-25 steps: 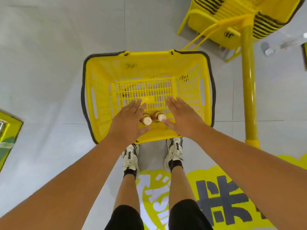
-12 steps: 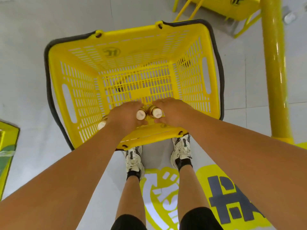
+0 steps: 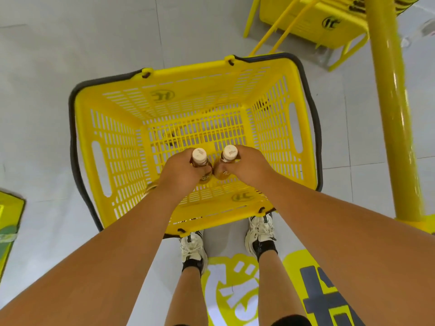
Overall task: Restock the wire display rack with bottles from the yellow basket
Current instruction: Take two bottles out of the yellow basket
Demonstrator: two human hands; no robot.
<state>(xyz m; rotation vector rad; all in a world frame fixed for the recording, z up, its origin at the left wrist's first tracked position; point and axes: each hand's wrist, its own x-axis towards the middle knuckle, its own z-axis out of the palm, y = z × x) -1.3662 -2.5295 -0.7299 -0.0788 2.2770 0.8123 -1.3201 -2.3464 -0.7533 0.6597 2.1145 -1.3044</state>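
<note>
The yellow basket (image 3: 113, 147) with dark handles stands on the floor in front of my feet. My left hand (image 3: 180, 172) grips an amber bottle (image 3: 199, 158) with a cream cap, held upright above the basket's near end. My right hand (image 3: 247, 164) grips a second amber bottle (image 3: 228, 153) of the same kind; the two bottles touch side by side. Another bottle (image 3: 150, 186) peeks out under my left wrist, mostly hidden. The wire display rack is out of view.
A thick yellow pole (image 3: 390, 109) rises at the right on a yellow base. Stacked yellow baskets on a yellow frame (image 3: 313, 20) sit at the top right. A yellow-green box (image 3: 9, 222) is at the left edge. Grey tiled floor lies to the left.
My open hands reached down into the basket, closed around the two bottles, and now lift them upright above the basket floor. The camera has shifted closer.
</note>
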